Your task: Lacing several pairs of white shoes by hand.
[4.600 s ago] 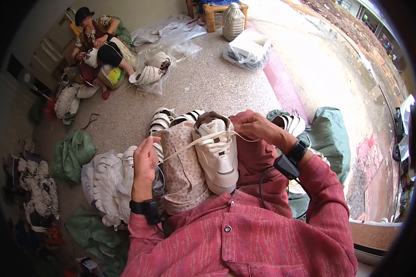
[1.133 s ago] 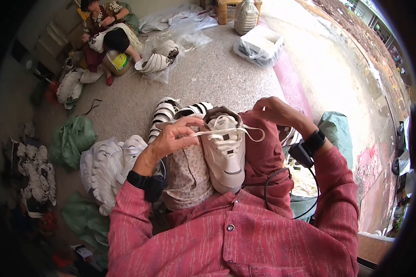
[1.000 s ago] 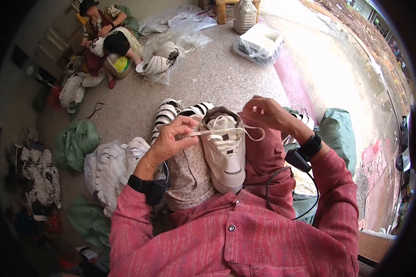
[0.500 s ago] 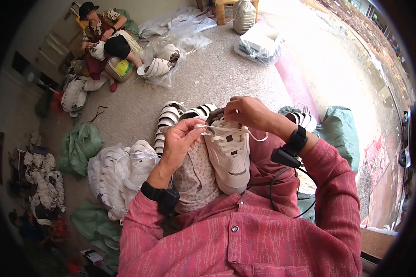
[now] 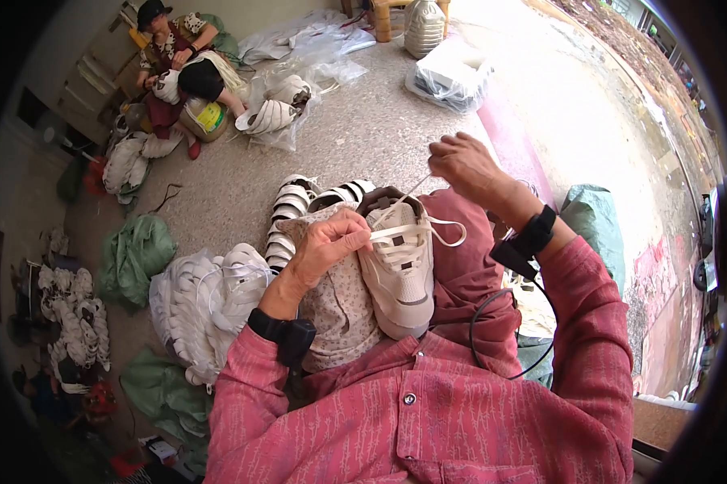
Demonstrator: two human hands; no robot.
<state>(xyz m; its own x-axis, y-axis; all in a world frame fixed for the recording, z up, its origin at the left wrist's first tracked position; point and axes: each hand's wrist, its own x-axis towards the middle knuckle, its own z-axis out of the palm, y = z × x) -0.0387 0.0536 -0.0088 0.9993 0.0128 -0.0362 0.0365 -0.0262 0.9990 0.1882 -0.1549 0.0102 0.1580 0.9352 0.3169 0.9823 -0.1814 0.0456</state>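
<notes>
Drawing on flat cream lace (image 5: 389, 233), had off-white mesh sneaker w/ brown lining (image 5: 401, 298) in lap between beige floral cloth (image 5: 339, 323) and red trouser leg (image 5: 470, 258), toe twd body. Pinched lace just beside shoe w/ L hand (image 5: 329, 248); held thin end taut w/ raised R hand (image 5: 466, 168). Judged lacing mostly done: saw lower rows crossed, R-side loop slack, top untied, so tightening prob. left. Saw black-and-white striped shoe stack (image 5: 291, 214) beyond, white shoe bundle (image 5: 210, 302) to L.

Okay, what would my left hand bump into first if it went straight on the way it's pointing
Past the lace it pinches, your left hand would probably meet the white sneaker first, though depth is unclear.
</notes>
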